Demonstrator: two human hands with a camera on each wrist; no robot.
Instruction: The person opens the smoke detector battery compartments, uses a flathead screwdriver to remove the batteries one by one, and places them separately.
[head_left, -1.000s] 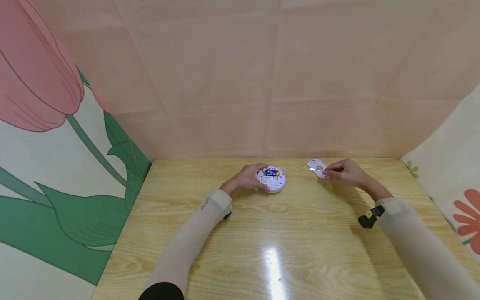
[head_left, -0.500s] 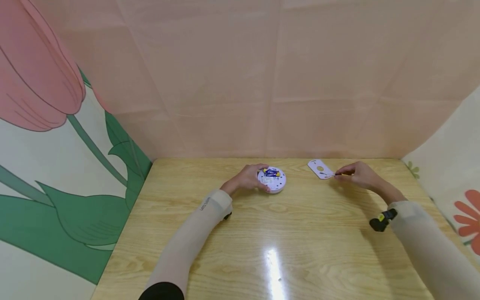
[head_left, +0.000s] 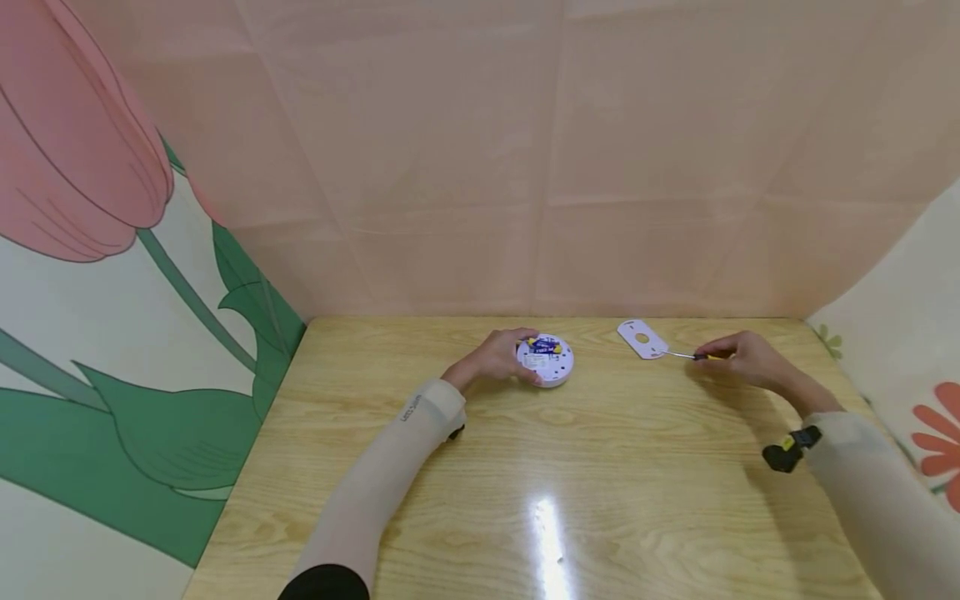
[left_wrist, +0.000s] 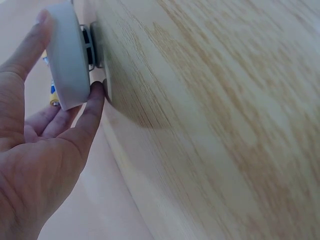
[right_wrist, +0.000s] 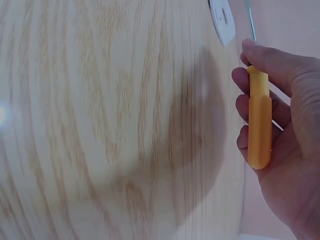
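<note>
My left hand (head_left: 495, 354) grips a round white smoke detector (head_left: 556, 367) by its left rim, thumb on the near side. Blue-and-yellow batteries (head_left: 544, 345) show in its upturned face, beside a printed label. In the left wrist view, the detector's white side (left_wrist: 70, 55) is between my thumb and fingers, with a dark part under it facing the table. My right hand (head_left: 750, 360) pinches a screwdriver (right_wrist: 259, 115) with a yellow-orange handle and thin metal shaft. Its shaft points left, the tip at the lower right end of a white mounting plate (head_left: 655, 347).
Both hands are over a wood-grain table (head_left: 600, 458) with a bright light reflection near its front. A pink cloth backdrop (head_left: 450, 167) rises at the table's far edge. Flower-patterned walls stand left and right. The white plate lies flat between the hands, near the back.
My right hand has moved right with the screwdriver, drawing its shaft off the middle of the plate toward the plate's right end. The left hand and detector have stayed in place.
</note>
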